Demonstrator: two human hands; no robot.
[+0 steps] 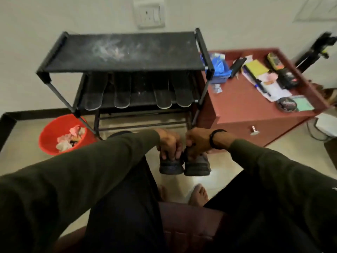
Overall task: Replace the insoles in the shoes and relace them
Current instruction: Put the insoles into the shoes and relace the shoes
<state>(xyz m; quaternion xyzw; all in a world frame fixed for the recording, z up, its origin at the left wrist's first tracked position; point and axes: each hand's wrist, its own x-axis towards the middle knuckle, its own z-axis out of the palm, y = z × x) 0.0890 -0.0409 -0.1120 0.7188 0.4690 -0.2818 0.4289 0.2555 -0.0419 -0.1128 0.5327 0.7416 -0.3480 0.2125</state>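
Left hand (168,143): fingers curled over the top rim of the left shoe (170,166), gripping it by the collar
Right hand (197,141): fingers curled round the top of the right shoe (197,166), gripping it; black band on the wrist
Shoes: dark, side by side and touching, hanging heel-first toward the camera, held up above the floor between the knees
Insoles: four dark flat insoles (164,95) lying on the middle shelf of the rack, in two pairs, rounded ends toward the camera
Rack (124,52): black, against the wall just behind the shoes, top shelf dusty with pale smears
Bucket (49,137): red, on the floor left of the rack, crumpled paper inside
Cabinet (242,106): red-brown, just right of the rack, papers, a blue bag and small tins on top
Feet (197,195): bare, on the floor below the shoes
Laces: too dark to tell
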